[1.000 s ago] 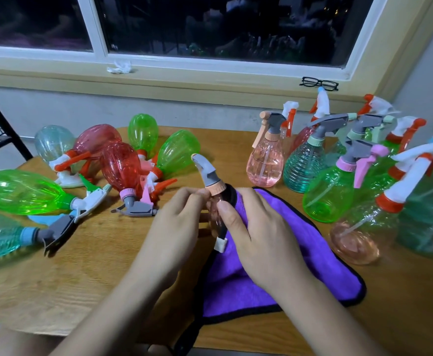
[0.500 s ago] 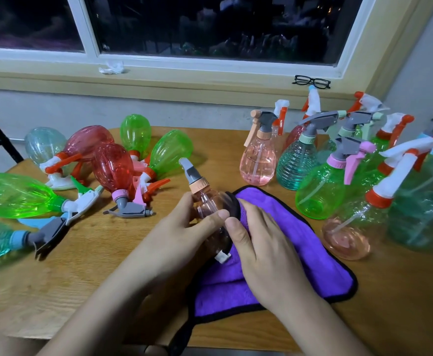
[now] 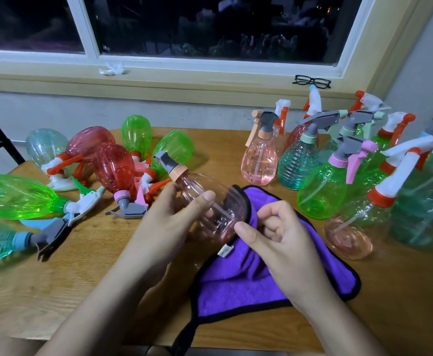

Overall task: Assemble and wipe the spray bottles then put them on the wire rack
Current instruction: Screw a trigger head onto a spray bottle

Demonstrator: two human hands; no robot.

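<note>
At the centre of the frame, above the wooden table (image 3: 56, 291), the pink spray bottle (image 3: 225, 217) lies tilted in the left hand (image 3: 169, 227), whose thumb and fingers curl round its clear body, nozzle toward the upper left. The right hand (image 3: 279, 237), fingers curled, pinches a fold of the purple cloth (image 3: 249, 281) against the base. Being empty thin plastic, it is likely light, smooth and squeezable, and the ribbed midsection looks the surest hold
</note>
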